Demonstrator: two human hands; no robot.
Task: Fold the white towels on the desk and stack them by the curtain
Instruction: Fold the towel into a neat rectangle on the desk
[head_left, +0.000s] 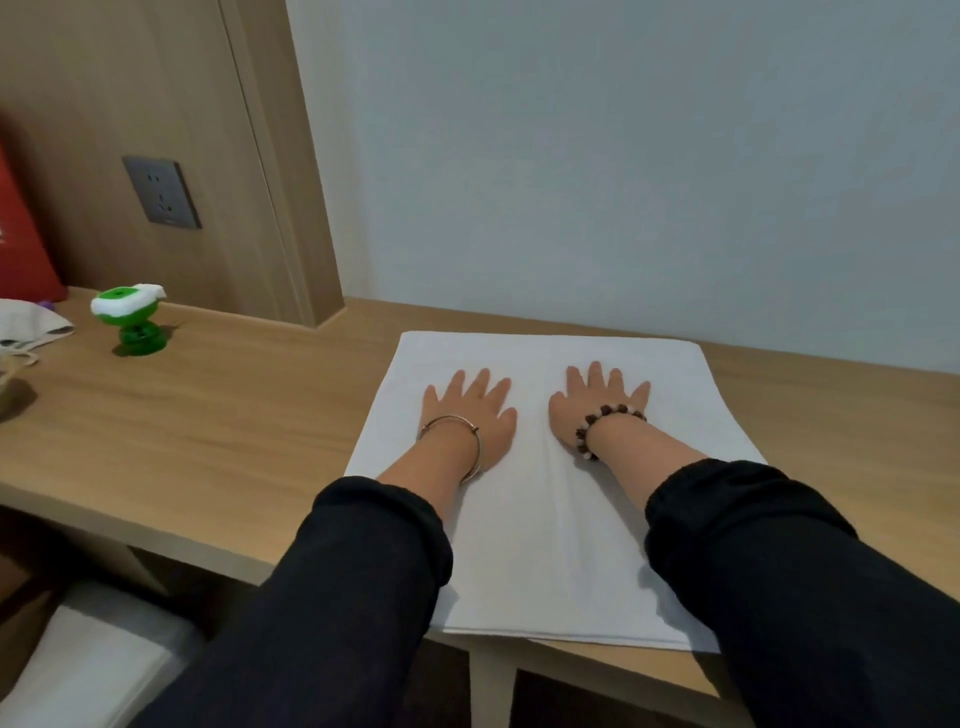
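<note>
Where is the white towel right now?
Head view: the white towel lies flat on the desk, right of centre by the wall, with the left hand and right hand resting flat on it.

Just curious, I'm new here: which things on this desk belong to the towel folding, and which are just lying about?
Job: white towel, left hand, right hand, both pressing it flat on the wooden desk.
Lying about: green-and-white gadget, red object, pale cloth, wall socket.
</note>
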